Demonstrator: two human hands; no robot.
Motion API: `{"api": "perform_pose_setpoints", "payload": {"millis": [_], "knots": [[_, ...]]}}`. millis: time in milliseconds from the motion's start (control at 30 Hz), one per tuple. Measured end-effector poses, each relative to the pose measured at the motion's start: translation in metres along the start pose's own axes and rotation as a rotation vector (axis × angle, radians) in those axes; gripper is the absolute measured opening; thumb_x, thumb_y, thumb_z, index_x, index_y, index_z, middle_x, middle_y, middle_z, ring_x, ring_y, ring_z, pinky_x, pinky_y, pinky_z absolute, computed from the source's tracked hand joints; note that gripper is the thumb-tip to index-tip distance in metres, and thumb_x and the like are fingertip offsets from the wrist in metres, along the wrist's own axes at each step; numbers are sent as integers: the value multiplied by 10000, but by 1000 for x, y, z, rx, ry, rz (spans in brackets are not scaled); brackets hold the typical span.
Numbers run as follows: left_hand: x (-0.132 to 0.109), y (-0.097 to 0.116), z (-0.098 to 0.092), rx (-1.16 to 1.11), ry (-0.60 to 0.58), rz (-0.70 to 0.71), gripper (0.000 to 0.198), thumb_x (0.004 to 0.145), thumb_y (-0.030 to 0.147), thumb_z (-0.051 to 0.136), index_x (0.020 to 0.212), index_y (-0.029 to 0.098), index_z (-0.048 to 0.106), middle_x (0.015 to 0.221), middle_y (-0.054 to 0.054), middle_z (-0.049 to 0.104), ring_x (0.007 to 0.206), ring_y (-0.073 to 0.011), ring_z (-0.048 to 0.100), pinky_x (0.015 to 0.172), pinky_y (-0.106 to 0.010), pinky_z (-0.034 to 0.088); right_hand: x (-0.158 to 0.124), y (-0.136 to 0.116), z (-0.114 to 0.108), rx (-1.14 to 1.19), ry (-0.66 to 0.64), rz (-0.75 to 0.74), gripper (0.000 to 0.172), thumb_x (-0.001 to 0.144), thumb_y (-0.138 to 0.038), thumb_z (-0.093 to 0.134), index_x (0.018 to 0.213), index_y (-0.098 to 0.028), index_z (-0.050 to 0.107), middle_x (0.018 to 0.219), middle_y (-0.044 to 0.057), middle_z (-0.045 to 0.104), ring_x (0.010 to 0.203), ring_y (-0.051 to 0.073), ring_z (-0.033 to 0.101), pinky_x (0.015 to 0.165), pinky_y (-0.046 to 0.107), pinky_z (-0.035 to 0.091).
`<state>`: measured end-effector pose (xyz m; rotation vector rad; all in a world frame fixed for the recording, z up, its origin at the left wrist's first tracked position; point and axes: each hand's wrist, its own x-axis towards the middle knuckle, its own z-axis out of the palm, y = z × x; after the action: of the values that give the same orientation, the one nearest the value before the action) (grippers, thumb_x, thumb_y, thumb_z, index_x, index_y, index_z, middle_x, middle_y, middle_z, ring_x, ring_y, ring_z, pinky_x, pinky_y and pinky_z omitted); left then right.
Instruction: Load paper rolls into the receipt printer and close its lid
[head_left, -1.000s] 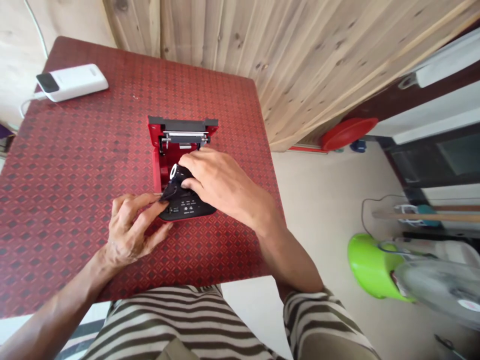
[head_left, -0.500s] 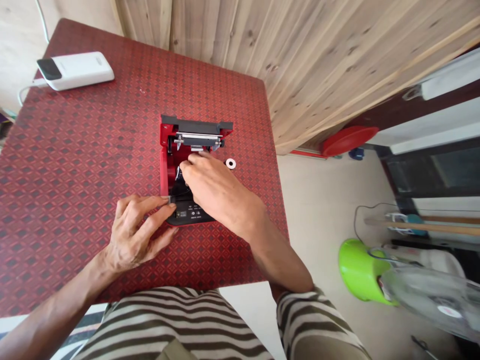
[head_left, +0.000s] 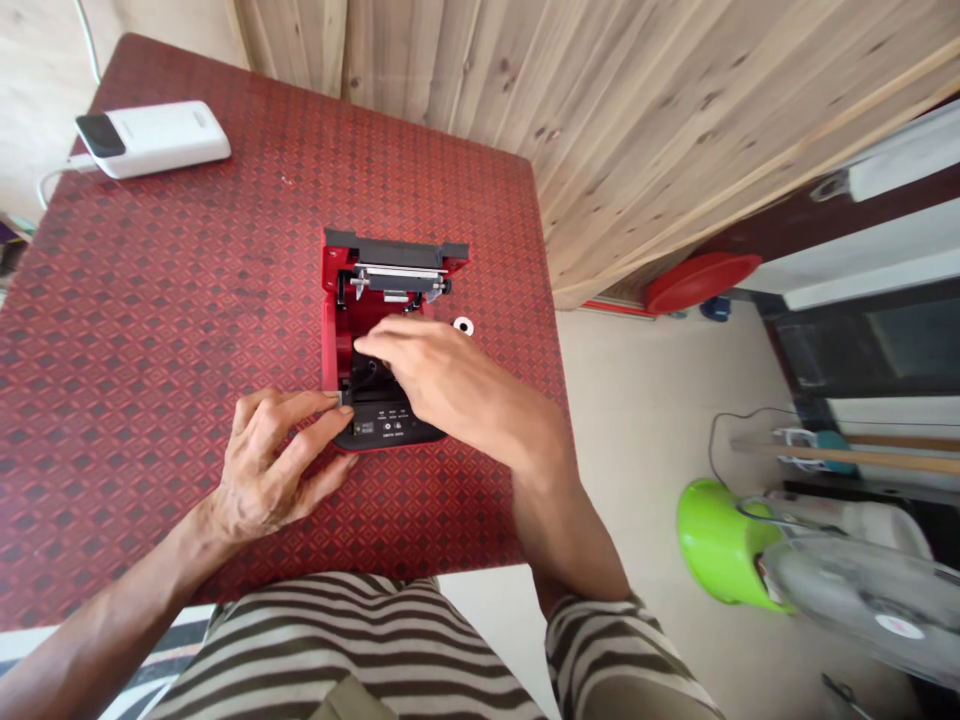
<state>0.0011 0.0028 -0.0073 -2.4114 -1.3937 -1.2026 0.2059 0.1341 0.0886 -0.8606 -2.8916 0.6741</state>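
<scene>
Since the earlier frame, the right hand has flattened, its fingers extended. Left to right: left hand, fingertips pinching a strip end at the front of the open red-and-black printer; black roll seated inside, partly hidden beneath the right hand, contact unclear; white ring on the red patterned tabletop.

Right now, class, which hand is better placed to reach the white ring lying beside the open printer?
Probably the right hand: it lies over the open printer, on the ring's side, close to the white ring. The left hand is on the far side, its fingers pinching a thin strip at the printer's edge.
</scene>
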Motion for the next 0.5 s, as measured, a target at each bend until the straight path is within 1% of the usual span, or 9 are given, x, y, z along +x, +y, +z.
{"api": "perform_pose_setpoints", "payload": {"millis": [67,100,200,300,367,400,467,500], "knots": [[0,0,1,3,-3,3,509,884,238,846,1343,143,649,1231,-160,705,1031,-251,685,932,-421,546,-16,0,-2,97,37,-85,331,1059,-16,521,1258,-147,752,1205,88,801,1116,207,748,1073,421,591],[0,0,1,4,-3,3,507,893,245,839,1351,150,644,1230,-158,706,1029,-249,685,928,-420,549,-24,0,-1,130,77,-110,300,1068,-50,549,1258,-156,755,1213,83,807,1127,207,748,1082,426,591],[1,2,-3,-9,-8,-9,520,931,293,808,1404,201,613,1225,-135,703,1043,-245,690,928,-417,564,-40,0,10,168,254,-113,238,1083,-117,586,1240,-150,762,1187,92,814,1096,207,748,1025,409,616],[12,3,-15,-3,11,11,577,954,359,784,1480,243,577,1243,-120,695,1073,-246,698,912,-402,580,-45,-1,24,144,389,-108,207,1083,-121,592,1170,-138,779,1134,96,813,1033,193,743,973,367,621],[29,0,-25,34,19,44,625,959,388,779,1525,236,561,1284,-126,692,1092,-245,696,915,-393,577,-46,-3,31,86,460,-110,181,1074,-135,617,1146,-128,783,1125,100,811,1027,200,727,979,363,611],[41,-4,-29,55,13,52,644,963,400,775,1541,220,556,1322,-136,689,1118,-248,690,941,-396,570,-46,-3,34,50,493,-110,174,1072,-147,625,1142,-123,783,1125,104,810,1026,206,716,976,365,608],[69,-17,-31,96,-5,50,681,994,500,725,1577,211,527,1440,-149,657,1258,-271,654,1077,-429,530,-47,-4,37,-22,547,-100,168,1076,-169,630,1140,-137,782,1120,99,809,1008,212,692,950,374,600],[84,-25,-30,103,-16,17,716,1010,568,678,1599,203,498,1519,-165,610,1366,-299,602,1161,-471,488,-49,-4,39,-56,561,-94,164,1078,-172,630,1136,-150,781,1115,92,808,991,211,681,928,376,594]]}}
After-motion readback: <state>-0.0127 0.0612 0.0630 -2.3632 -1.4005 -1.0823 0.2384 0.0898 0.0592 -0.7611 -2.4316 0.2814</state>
